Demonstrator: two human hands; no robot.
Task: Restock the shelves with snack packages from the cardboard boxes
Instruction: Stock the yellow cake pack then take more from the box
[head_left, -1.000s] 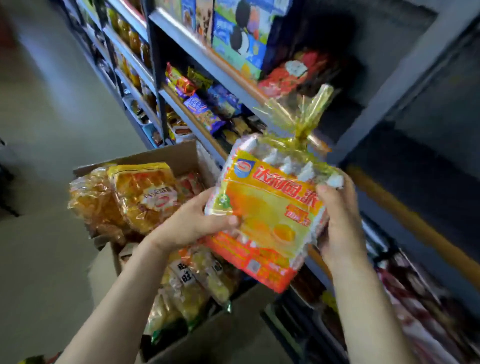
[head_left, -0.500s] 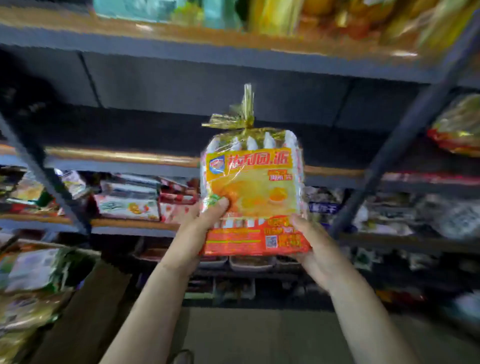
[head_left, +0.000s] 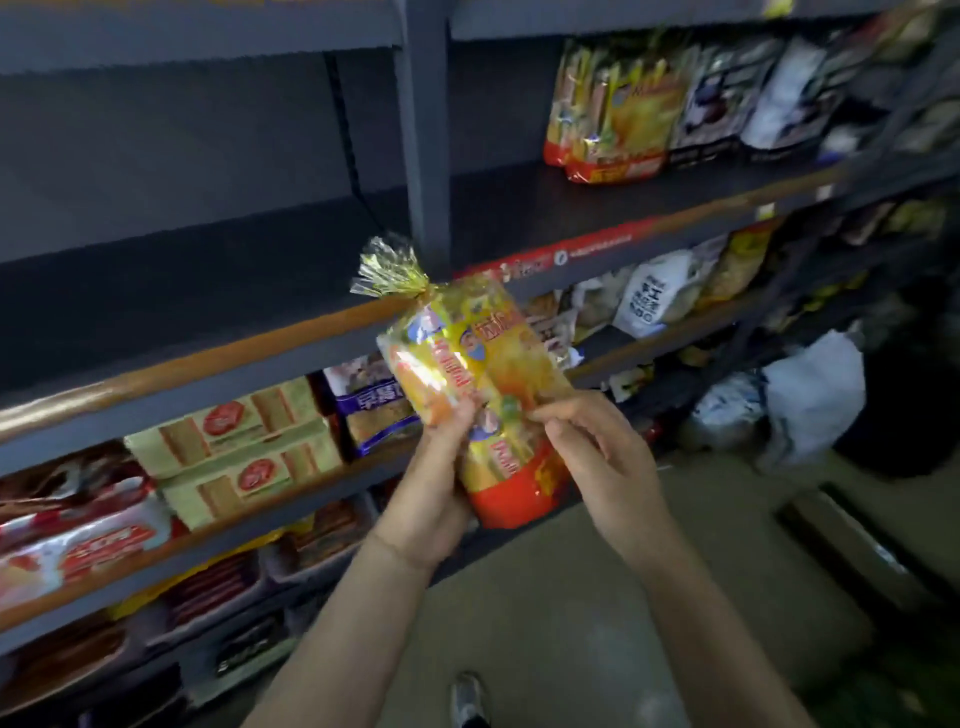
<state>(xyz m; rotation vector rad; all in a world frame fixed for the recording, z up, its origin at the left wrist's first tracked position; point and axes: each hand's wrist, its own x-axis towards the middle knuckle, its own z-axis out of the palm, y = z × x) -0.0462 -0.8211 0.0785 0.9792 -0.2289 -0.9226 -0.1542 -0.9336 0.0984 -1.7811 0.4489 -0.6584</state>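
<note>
Two hands, left hand (head_left: 436, 493) and right hand (head_left: 597, 462), gripped the snack package (head_left: 483, 384) at frame centre; since turned edge-on and tilted, it neared the bare shelf (head_left: 571, 208), upper centre.

Dark grey metal shelving (head_left: 426, 156) fills the wall, its boards edged in orange-brown strips (head_left: 208, 358). Dim light here, deep shadow over the bare upper board at left. Below, a dull greenish-grey floor (head_left: 561, 613) runs along the shelving's foot.
</note>
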